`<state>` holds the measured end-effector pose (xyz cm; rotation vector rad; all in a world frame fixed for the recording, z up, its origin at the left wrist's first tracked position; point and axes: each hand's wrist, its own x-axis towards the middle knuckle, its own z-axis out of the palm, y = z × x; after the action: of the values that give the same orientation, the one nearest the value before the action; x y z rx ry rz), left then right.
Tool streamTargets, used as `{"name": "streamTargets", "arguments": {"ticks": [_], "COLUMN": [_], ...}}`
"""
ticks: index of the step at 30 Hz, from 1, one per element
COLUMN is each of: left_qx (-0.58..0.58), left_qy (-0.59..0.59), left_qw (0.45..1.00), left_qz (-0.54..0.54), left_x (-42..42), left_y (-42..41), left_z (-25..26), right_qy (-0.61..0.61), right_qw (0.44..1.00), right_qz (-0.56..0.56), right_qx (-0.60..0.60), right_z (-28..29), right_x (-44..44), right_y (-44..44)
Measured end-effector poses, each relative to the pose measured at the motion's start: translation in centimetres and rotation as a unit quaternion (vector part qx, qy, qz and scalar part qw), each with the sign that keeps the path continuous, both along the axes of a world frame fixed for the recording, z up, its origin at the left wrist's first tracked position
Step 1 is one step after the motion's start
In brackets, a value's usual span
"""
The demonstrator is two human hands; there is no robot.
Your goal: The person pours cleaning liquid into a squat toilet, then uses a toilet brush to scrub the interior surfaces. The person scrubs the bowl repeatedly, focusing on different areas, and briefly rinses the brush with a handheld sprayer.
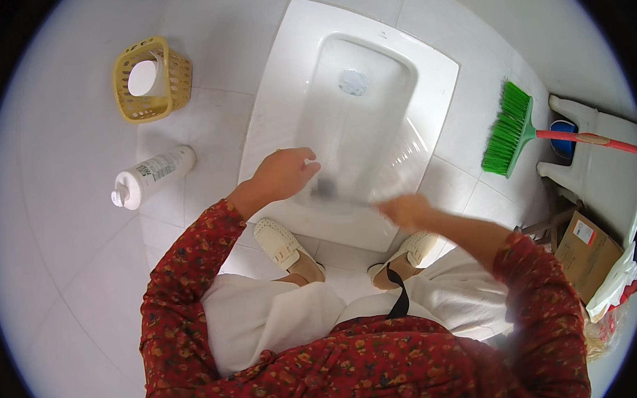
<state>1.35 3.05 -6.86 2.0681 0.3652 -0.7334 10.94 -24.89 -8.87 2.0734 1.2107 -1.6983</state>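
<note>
Before me a white ceramic squat toilet (437,95) is set in the tiled floor. My right hand (405,210), blurred, is closed around the handle of a brush-like tool; its dark head (326,188) lies over the near part of the bowl, too blurred to name more exactly. My left hand (287,171) hovers above the left side of the toilet, fingers curled and apart, with nothing held. A round patterned drain piece (353,82) shows at the bowl's far end.
At left are a yellow plastic basket (181,82) holding a white container (143,78), and a white bottle (157,170). At right are a green-bristled broom (509,129), a white plastic stool (608,162) and a cardboard box (586,255). My shoes (277,244) flank the toilet's near end.
</note>
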Motion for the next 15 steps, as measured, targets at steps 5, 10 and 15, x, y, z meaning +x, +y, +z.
{"name": "streamTargets", "arguments": {"ticks": [5, 10, 15], "left_qx": [0.005, 0.017, 0.006], "left_qy": [0.02, 0.017, -0.021], "left_qw": [0.999, 0.999, 0.999], "left_qz": [-0.032, -0.028, -0.027], "left_x": [-0.8, -1.6, -1.2], "left_y": [-0.5, -0.1, -0.7], "left_z": [-0.5, -1.3, -1.2], "right_qy": [-0.042, -0.148, -0.004], "right_qw": [0.999, 0.978, 1.0], "right_qz": [-0.003, -0.133, 0.014], "right_qx": [0.009, 0.058, -0.015], "right_z": [-0.1, -0.6, 1.4], "right_x": [3.3, 4.8, -0.9], "right_y": [0.2, 2.2, -0.9]}}
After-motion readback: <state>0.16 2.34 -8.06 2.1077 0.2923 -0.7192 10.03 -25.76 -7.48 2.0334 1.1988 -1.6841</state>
